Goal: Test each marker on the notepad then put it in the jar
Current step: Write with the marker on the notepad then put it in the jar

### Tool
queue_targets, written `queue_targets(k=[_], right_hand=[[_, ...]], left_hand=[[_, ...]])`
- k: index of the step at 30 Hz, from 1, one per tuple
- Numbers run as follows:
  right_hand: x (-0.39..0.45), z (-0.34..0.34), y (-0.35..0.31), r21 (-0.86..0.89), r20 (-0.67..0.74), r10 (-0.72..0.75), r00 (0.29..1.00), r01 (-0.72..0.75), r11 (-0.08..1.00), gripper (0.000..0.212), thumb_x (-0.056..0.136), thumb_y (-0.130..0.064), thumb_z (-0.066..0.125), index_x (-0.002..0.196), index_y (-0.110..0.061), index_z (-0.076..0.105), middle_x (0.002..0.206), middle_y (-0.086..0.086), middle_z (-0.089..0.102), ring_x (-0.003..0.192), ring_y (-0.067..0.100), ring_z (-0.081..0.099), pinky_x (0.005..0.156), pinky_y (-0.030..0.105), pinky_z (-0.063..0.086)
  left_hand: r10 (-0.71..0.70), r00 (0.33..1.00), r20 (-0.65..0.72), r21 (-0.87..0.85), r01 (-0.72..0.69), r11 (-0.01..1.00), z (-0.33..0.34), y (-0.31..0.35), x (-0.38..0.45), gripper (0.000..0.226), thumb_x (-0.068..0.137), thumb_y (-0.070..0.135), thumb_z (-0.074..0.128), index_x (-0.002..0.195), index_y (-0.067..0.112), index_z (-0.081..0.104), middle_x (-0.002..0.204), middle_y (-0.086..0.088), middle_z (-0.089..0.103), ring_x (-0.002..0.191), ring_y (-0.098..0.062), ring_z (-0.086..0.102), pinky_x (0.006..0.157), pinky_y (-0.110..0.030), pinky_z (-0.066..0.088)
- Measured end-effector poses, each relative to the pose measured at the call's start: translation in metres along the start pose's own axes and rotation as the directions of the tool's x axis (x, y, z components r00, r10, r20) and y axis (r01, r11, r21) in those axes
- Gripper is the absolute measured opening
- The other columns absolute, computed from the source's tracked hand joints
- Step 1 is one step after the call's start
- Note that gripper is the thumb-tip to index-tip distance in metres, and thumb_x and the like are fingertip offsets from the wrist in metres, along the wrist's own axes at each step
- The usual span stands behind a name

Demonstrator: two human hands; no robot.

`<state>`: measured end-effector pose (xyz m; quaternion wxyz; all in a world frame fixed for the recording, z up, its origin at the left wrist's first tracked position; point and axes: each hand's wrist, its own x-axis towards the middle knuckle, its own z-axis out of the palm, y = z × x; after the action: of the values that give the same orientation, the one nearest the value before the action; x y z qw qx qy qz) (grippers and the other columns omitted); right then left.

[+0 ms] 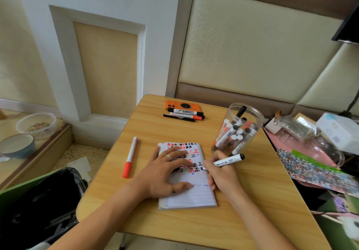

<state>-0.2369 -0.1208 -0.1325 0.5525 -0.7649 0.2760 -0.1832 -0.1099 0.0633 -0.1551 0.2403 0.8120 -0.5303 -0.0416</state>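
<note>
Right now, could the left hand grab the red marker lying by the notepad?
Probably yes. The red marker lies just beside the left hand, with only bare table between them. That hand is pressing flat on the notepad, so it would have to let go first.

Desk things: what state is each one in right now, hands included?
Lined paper notepad: open flat, its page partly filled with red and black marks.
Clear plastic jar: upright, lidless, holding many markers.
White black-capped marker: in the right hand's grip, tip at the page.
Red-capped white marker: lying capped beside the notepad.
Left hand: flat, pressing the notepad.
Right hand: curled round the marker.
</note>
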Motion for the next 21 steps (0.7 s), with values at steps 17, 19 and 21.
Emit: queue_targets(k=[17, 19, 21], right_hand=[[-0.0021, -0.0017, -0.0035, -0.056, 0.009, -0.002, 1.0, 0.003, 0.998, 0.021, 0.095, -0.005, 0.062, 0.081, -0.009, 0.046, 0.047, 0.011, 0.049, 0.032, 0.014, 0.042, 0.035, 0.023, 0.031], [-0.0006, -0.0019, -0.0036, -0.046, -0.015, 0.026, 1.0, -0.027, 0.999, 0.017, 0.095, -0.005, 0.06, 0.083, -0.009, 0.047, 0.046, 0.007, 0.05, 0.032, 0.014, 0.044, 0.034, 0.023, 0.032], [0.0006, -0.0018, -0.0036, -0.043, -0.025, 0.043, 0.999, -0.044, 0.998, 0.016, 0.095, -0.006, 0.059, 0.084, -0.009, 0.047, 0.046, 0.008, 0.05, 0.032, 0.015, 0.045, 0.034, 0.023, 0.033]], left_hand=[[0.013, 1.0, 0.004, 0.027, -0.013, 1.0, 0.0007, -0.0015, 0.0005, 0.066, 0.082, 0.086, 0.044, 0.141, 0.055, 0.04, 0.161, 0.023, 0.024, 0.152, 0.003, 0.0, 0.123, -0.052, -0.008], [0.021, 1.0, -0.006, 0.02, -0.021, 1.0, 0.0005, -0.0014, 0.0002, 0.066, 0.083, 0.085, 0.045, 0.141, 0.055, 0.041, 0.161, 0.023, 0.025, 0.152, 0.002, 0.0, 0.123, -0.052, -0.008], [0.033, 0.999, -0.018, 0.023, -0.033, 0.999, 0.0007, -0.0009, -0.001, 0.065, 0.083, 0.085, 0.044, 0.141, 0.055, 0.042, 0.161, 0.023, 0.025, 0.152, 0.002, -0.001, 0.123, -0.053, -0.008]])
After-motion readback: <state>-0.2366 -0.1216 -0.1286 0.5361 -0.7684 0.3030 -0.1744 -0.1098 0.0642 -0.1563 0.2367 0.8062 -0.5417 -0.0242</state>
